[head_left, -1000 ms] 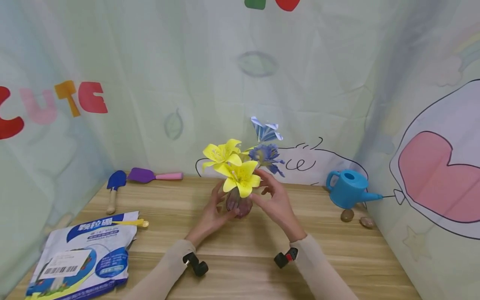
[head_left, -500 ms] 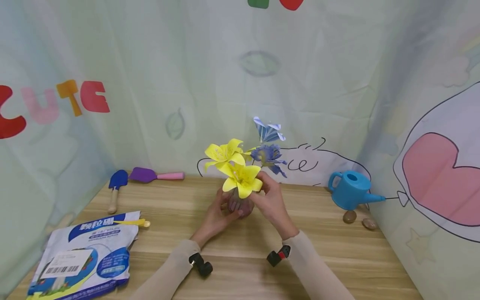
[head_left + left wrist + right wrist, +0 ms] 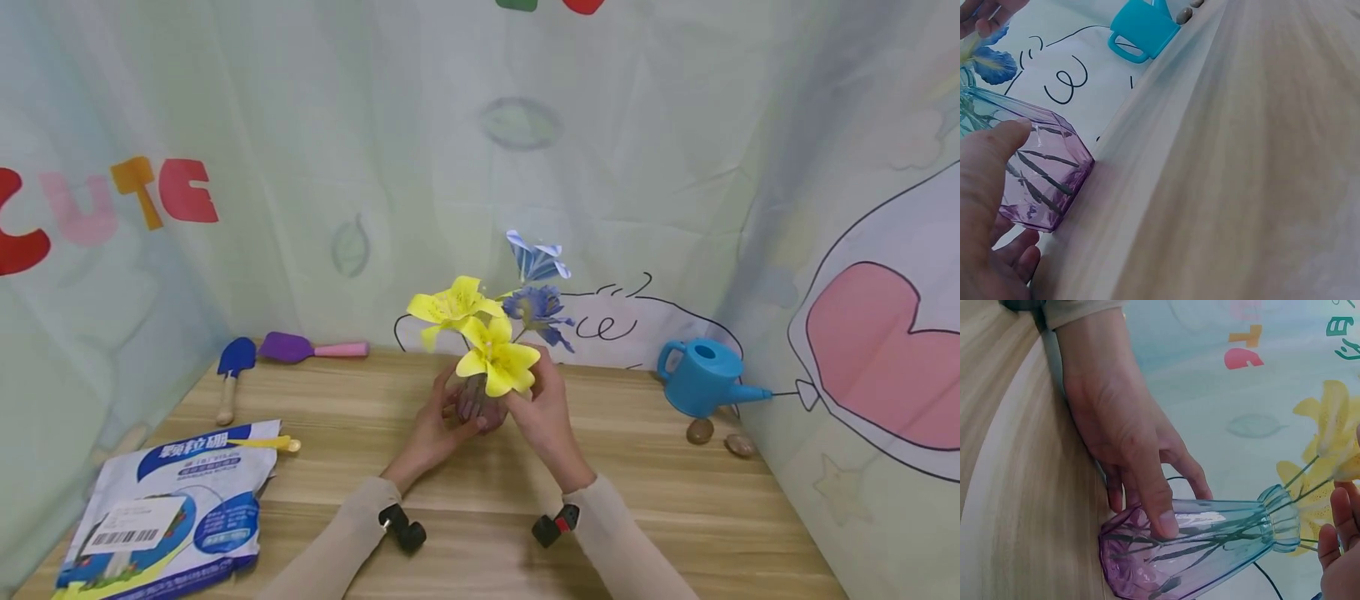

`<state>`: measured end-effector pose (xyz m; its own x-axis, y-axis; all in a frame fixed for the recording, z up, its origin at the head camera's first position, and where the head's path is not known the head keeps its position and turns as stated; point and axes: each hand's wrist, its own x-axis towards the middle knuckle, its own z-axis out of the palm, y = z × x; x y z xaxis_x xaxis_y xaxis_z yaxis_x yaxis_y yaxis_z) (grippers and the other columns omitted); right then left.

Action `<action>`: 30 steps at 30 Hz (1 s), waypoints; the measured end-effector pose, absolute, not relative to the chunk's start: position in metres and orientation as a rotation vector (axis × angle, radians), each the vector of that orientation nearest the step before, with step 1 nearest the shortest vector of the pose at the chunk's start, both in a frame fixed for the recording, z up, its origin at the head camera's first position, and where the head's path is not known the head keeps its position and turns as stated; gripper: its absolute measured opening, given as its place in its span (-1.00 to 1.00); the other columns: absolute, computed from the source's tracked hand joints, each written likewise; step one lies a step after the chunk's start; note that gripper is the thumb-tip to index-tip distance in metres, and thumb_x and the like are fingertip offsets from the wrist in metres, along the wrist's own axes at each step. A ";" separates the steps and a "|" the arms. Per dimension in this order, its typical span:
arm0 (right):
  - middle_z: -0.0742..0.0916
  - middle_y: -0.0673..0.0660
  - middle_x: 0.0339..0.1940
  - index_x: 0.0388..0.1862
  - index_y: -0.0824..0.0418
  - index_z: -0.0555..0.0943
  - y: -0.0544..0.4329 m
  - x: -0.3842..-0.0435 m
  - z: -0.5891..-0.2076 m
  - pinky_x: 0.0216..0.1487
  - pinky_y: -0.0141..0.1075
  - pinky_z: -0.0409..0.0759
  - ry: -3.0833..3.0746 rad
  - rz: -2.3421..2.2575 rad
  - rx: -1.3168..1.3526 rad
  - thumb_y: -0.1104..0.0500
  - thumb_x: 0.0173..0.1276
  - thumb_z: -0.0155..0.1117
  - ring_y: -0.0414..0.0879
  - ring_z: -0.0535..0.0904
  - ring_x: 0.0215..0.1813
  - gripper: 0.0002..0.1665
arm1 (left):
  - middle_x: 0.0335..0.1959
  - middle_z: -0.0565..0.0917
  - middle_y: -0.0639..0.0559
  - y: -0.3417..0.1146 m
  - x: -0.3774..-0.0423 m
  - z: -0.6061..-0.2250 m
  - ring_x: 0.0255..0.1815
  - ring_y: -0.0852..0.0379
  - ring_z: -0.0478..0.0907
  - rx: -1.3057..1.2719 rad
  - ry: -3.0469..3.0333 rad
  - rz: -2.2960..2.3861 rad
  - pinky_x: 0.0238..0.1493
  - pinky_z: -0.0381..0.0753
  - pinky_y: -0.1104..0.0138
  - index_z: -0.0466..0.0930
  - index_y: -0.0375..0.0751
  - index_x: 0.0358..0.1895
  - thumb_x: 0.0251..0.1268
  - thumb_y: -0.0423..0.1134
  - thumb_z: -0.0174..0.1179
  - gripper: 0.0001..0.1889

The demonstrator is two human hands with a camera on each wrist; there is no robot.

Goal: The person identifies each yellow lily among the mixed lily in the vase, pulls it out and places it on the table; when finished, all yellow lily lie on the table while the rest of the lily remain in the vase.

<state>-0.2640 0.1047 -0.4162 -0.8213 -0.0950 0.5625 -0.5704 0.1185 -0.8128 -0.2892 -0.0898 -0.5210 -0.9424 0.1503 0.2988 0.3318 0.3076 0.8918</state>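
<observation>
A faceted glass vase, purple at the base and blue-green at the neck, stands upright on the table. My left hand grips its lower body, thumb on the near side, as the left wrist view also shows. Stems are visible through the glass. My right hand is at the front yellow lily and appears to pinch it from below; the petals partly hide the fingertips. Another yellow lily leans left. A pale blue flower and a darker blue flower rise at the right.
A blue watering can stands at the right with two brown stones before it. On the left lie a blue trowel, a purple-and-pink shovel and a printed bag. Printed curtains enclose the table.
The right hand has come closer to the front yellow lily, which has shifted and turned to the right. The left hand stays round the vase, which stands in place.
</observation>
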 end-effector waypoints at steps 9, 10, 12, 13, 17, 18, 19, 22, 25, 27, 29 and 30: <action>0.61 0.15 0.43 0.51 0.13 0.38 0.102 -0.260 -0.400 0.51 -0.04 0.62 -2.044 1.772 0.557 0.39 0.39 0.41 0.06 0.57 0.50 -0.25 | 0.53 0.50 -0.42 -0.090 -0.289 -0.520 0.42 -0.35 0.60 -0.429 -2.386 -1.736 0.41 0.65 -0.16 -0.04 0.14 0.76 0.32 -0.18 0.54 0.09; 0.61 0.15 0.44 0.52 0.12 0.37 0.102 -0.260 -0.396 0.47 -0.06 0.66 -2.038 1.788 0.562 0.39 0.40 0.40 0.08 0.59 0.49 -0.24 | 0.53 0.50 -0.41 -0.090 -0.288 -0.519 0.43 -0.34 0.59 -0.422 -2.389 -1.743 0.42 0.64 -0.16 -0.04 0.15 0.76 0.32 -0.19 0.54 0.09; 0.60 0.15 0.45 0.53 0.11 0.36 0.103 -0.261 -0.389 0.39 -0.16 0.71 -2.011 1.825 0.578 0.40 0.40 0.38 0.08 0.62 0.45 -0.23 | 0.53 0.51 -0.40 -0.090 -0.288 -0.519 0.45 -0.33 0.58 -0.417 -2.393 -1.747 0.43 0.64 -0.15 -0.03 0.17 0.76 0.31 -0.19 0.55 0.10; 0.60 0.14 0.43 0.53 0.13 0.36 0.104 -0.262 -0.385 0.35 -0.24 0.73 -1.991 1.838 0.587 0.41 0.40 0.38 0.05 0.63 0.40 -0.23 | 0.53 0.51 -0.39 -0.090 -0.288 -0.519 0.45 -0.33 0.58 -0.419 -2.392 -1.748 0.44 0.64 -0.15 -0.03 0.17 0.76 0.31 -0.19 0.55 0.10; 0.61 0.04 0.33 0.46 0.23 0.43 0.106 -0.264 -0.370 0.24 -0.41 0.71 -1.901 1.886 0.600 0.45 0.40 0.37 -0.07 0.61 0.21 -0.32 | 0.54 0.51 -0.38 -0.090 -0.287 -0.519 0.46 -0.32 0.58 -0.428 -2.398 -1.728 0.43 0.64 -0.14 -0.04 0.14 0.76 0.31 -0.17 0.55 0.10; 0.61 0.00 0.31 0.44 0.23 0.45 0.107 -0.264 -0.366 0.24 -0.43 0.71 -1.888 1.889 0.591 0.44 0.41 0.39 -0.09 0.61 0.20 -0.34 | 0.54 0.51 -0.37 -0.090 -0.288 -0.519 0.45 -0.32 0.59 -0.429 -2.403 -1.715 0.43 0.65 -0.13 -0.04 0.14 0.76 0.32 -0.15 0.54 0.09; 0.62 -0.04 0.28 0.42 0.24 0.46 0.108 -0.264 -0.363 0.24 -0.42 0.71 -1.875 1.892 0.581 0.44 0.41 0.40 -0.11 0.62 0.19 -0.36 | 0.54 0.51 -0.37 -0.090 -0.288 -0.519 0.46 -0.32 0.59 -0.427 -2.408 -1.706 0.43 0.64 -0.14 -0.05 0.15 0.76 0.33 -0.12 0.54 0.09; 0.64 -0.13 0.26 0.40 0.23 0.48 0.110 -0.262 -0.352 0.28 -0.40 0.72 -1.844 1.905 0.534 0.44 0.41 0.42 -0.14 0.65 0.25 -0.38 | 0.55 0.52 -0.33 -0.090 -0.288 -0.520 0.45 -0.29 0.60 -0.416 -2.428 -1.685 0.43 0.64 -0.14 -0.05 0.22 0.76 0.33 -0.06 0.53 0.09; 0.66 -0.13 0.22 0.40 0.22 0.50 0.114 -0.261 -0.343 0.28 -0.39 0.73 -1.803 1.922 0.501 0.45 0.41 0.42 -0.13 0.65 0.26 -0.38 | 0.55 0.52 -0.31 -0.090 -0.289 -0.520 0.45 -0.28 0.60 -0.415 -2.432 -1.695 0.44 0.62 -0.15 -0.06 0.24 0.76 0.33 -0.05 0.53 0.09; 0.67 -0.10 0.21 0.39 0.21 0.51 0.116 -0.259 -0.337 0.27 -0.38 0.74 -1.763 1.936 0.492 0.46 0.41 0.42 -0.12 0.66 0.23 -0.39 | 0.54 0.52 -0.31 -0.090 -0.289 -0.521 0.44 -0.28 0.60 -0.421 -2.425 -1.704 0.43 0.63 -0.15 -0.05 0.23 0.75 0.32 -0.08 0.54 0.09; 0.68 -0.08 0.21 0.39 0.16 0.52 0.119 -0.259 -0.332 0.27 -0.38 0.74 -1.722 1.955 0.482 0.45 0.42 0.42 -0.12 0.67 0.23 -0.39 | 0.53 0.53 -0.32 -0.090 -0.290 -0.521 0.44 -0.28 0.60 -0.425 -2.418 -1.709 0.42 0.64 -0.13 -0.05 0.21 0.76 0.32 -0.09 0.54 0.09; 0.68 -0.06 0.20 0.39 0.14 0.53 0.120 -0.258 -0.329 0.28 -0.37 0.74 -1.691 1.971 0.484 0.45 0.42 0.41 -0.11 0.67 0.23 -0.39 | 0.53 0.53 -0.33 -0.089 -0.290 -0.522 0.44 -0.28 0.60 -0.425 -2.415 -1.711 0.42 0.65 -0.12 -0.05 0.20 0.76 0.32 -0.09 0.54 0.09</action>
